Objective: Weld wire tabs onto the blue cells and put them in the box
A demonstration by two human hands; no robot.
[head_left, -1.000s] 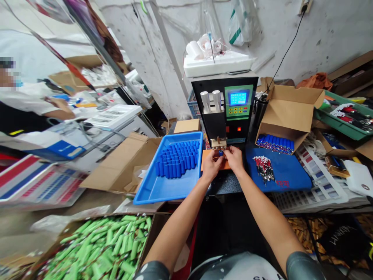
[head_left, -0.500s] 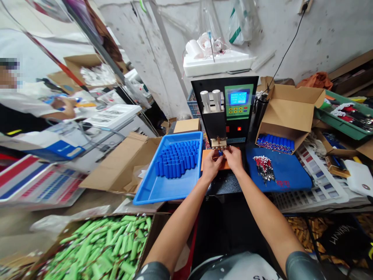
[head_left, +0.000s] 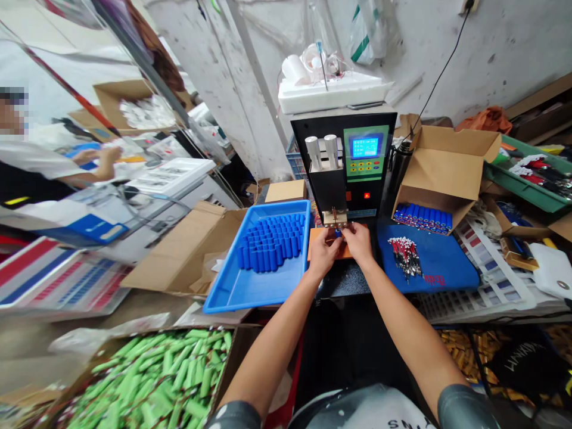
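Under the electrode tips of a black machine (head_left: pixel 328 190) with a lit blue screen, both hands meet around a small blue cylinder (head_left: pixel 338 233). My left hand (head_left: pixel 325 250) grips it from the left with curled fingers. From the right, my right hand (head_left: pixel 357 241) pinches it close to the tips. An orange block (head_left: pixel 316 236) lies beneath the hands. Left of them, a blue tray (head_left: pixel 232 292) holds several upright blue cylinders (head_left: pixel 272 241). On a blue mat (head_left: pixel 451 262) at the right lies a bundle of red and black wires (head_left: pixel 406 257).
An open cardboard box (head_left: pixel 440 155) with blue cylinders stands right of the machine. Green wrapped pieces (head_left: pixel 165 381) fill a box at the lower left. White foam (head_left: pixel 333 95) sits on the machine. Another person's arm (head_left: pixel 100 170) is at the far left.
The readout on the machine's screen looks different. The other person's hands at the far left have lifted slightly. My own hands have hardly moved.
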